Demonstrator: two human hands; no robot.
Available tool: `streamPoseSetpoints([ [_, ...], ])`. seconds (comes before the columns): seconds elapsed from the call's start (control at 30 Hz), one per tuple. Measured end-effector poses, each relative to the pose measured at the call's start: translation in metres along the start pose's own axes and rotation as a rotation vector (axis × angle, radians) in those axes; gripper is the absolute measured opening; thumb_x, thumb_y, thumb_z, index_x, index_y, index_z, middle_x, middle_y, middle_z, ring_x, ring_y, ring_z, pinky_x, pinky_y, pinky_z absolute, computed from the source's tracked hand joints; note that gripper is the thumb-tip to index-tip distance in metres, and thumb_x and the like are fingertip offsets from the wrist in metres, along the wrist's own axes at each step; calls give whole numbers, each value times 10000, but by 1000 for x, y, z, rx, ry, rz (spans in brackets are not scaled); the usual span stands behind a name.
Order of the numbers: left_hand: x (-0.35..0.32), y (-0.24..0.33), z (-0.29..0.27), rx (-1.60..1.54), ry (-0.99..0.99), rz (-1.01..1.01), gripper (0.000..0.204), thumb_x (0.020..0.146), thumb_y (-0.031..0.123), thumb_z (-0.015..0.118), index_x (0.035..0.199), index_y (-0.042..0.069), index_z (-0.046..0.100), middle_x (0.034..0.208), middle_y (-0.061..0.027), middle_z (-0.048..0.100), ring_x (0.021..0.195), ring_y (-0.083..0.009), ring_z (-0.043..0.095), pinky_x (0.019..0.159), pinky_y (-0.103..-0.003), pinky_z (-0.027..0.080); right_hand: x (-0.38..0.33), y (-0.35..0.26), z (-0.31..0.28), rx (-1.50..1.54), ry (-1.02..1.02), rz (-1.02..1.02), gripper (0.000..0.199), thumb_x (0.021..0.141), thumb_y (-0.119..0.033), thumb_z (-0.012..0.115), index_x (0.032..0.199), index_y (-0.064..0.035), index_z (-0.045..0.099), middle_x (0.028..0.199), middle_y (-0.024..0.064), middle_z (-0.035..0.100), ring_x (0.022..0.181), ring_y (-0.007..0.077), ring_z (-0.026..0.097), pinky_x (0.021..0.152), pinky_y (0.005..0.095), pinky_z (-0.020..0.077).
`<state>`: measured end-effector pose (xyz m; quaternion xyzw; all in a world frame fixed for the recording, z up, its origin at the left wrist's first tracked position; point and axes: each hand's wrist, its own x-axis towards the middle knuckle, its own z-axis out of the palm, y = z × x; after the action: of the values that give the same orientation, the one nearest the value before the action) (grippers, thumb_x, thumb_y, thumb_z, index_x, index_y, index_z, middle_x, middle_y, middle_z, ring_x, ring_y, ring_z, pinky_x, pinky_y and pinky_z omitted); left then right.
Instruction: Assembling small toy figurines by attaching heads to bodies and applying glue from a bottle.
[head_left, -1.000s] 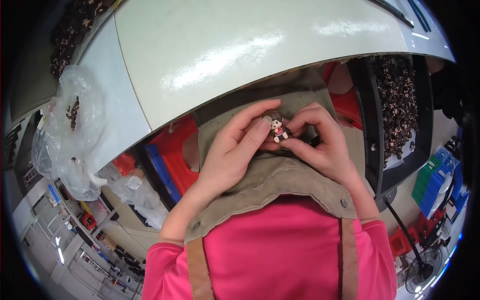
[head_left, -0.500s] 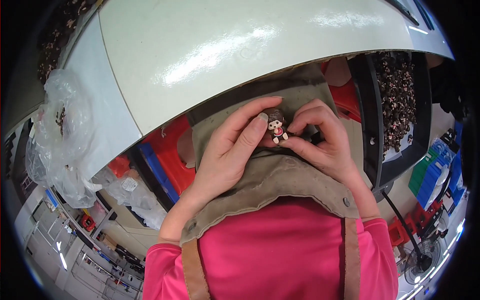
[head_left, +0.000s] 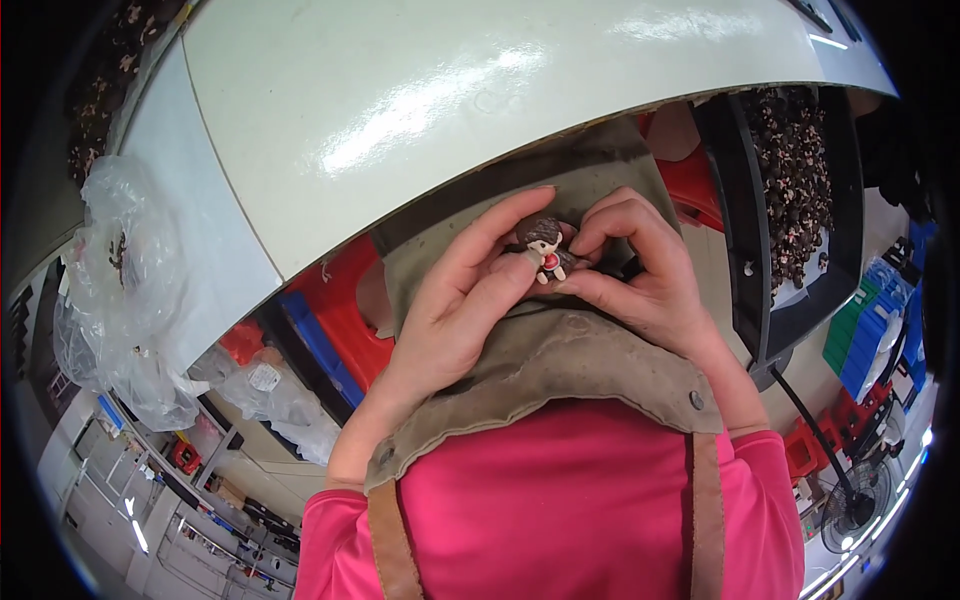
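Observation:
A small toy figurine point(head_left: 549, 262) with a dark brown head, pale face and red front sits between my hands, above my lap. My left hand point(head_left: 458, 295) is closed around it, the thumb pressed against its side and the fingers behind. My right hand point(head_left: 645, 270) is closed in a pinch at the figurine's other side. Something small and dark brown shows at those right fingertips, touching or close to the figurine; its kind is hard to make out. Beneath both hands is the olive-brown apron point(head_left: 570, 350) I wear.
Ahead stretches a glossy pale tabletop point(head_left: 300, 90). On the right, a black tray point(head_left: 748, 230) holds many small brown and pink pieces point(head_left: 795, 190). Clear plastic bags point(head_left: 130, 290) hang at the left edge. Blue and green bins point(head_left: 855, 340) and a fan point(head_left: 855, 505) stand farther right.
The figurine has turned toward the right and tilted. My left thumb has slid down from beside its head to its body.

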<state>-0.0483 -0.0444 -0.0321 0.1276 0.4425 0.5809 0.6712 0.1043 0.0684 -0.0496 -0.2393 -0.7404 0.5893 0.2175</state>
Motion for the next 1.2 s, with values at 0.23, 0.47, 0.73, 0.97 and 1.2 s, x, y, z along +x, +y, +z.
streamPoseSetpoints([
  [0.23,-3,4,1,5,-49,18,489,926,6,442,1397,18,307,1167,-64,512,1054,-107,527,905,-227,405,-2,2,3,17,-1,-2,280,704,-70,772,882,-42,558,842,49,556,701,137,523,610,250,437],
  [0.47,-5,1,1,139,-36,67,475,919,3,467,1375,9,335,1115,-30,525,1002,-80,535,851,-199,403,-4,3,4,24,-2,41,279,706,-69,771,881,-39,556,849,54,556,702,135,527,613,249,441],
  [0.73,0,-1,-2,-33,-3,-54,405,954,101,453,1342,10,384,1047,-25,525,1001,-79,522,870,-218,421,-4,1,3,-9,-8,12,284,703,-85,777,876,-40,557,823,46,558,694,137,540,611,249,451],
  [0.97,3,-6,1,-62,0,-25,383,974,194,463,1314,23,424,1068,-37,537,985,-83,525,876,-238,440,-1,-2,-1,-18,-9,-13,278,697,-95,783,867,-39,570,810,46,562,689,143,550,607,252,459],
  [1.2,7,-4,15,-119,13,-89,395,980,165,432,1348,37,370,1096,-71,542,1018,-120,552,899,-278,469,-1,-10,-45,-122,37,-81,138,746,-51,684,808,-39,561,809,86,557,763,204,531,690,280,426],
])
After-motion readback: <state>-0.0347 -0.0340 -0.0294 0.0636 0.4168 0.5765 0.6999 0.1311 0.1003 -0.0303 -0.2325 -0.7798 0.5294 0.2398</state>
